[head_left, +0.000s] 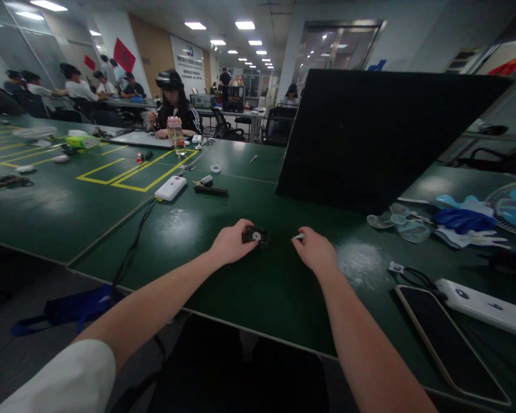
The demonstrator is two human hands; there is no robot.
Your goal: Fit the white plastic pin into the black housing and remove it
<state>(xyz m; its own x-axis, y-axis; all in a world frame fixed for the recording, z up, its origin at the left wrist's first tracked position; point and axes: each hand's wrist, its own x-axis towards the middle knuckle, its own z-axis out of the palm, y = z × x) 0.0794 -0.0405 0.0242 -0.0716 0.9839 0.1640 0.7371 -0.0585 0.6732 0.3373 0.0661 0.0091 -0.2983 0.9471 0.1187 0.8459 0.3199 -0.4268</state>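
Observation:
My left hand [231, 243] rests on the dark green table [258, 287] with its fingers closed round a small black round part [255, 235] that has a pale centre. A short gap to its right, my right hand [315, 250] is closed in a pinch on a small white piece [299, 236] that pokes out toward the black part. Both forearms reach in from the bottom edge of the head view. The two held things are apart, a hand's width between them.
A big black panel [378, 137] leans up behind the hands. At right lie a phone [449, 341], a white power bank [485, 304], clear round discs [398, 222] and blue gloves [464, 218]. Another white power bank [171, 187] lies at left. A seated person [174, 109] and others work behind.

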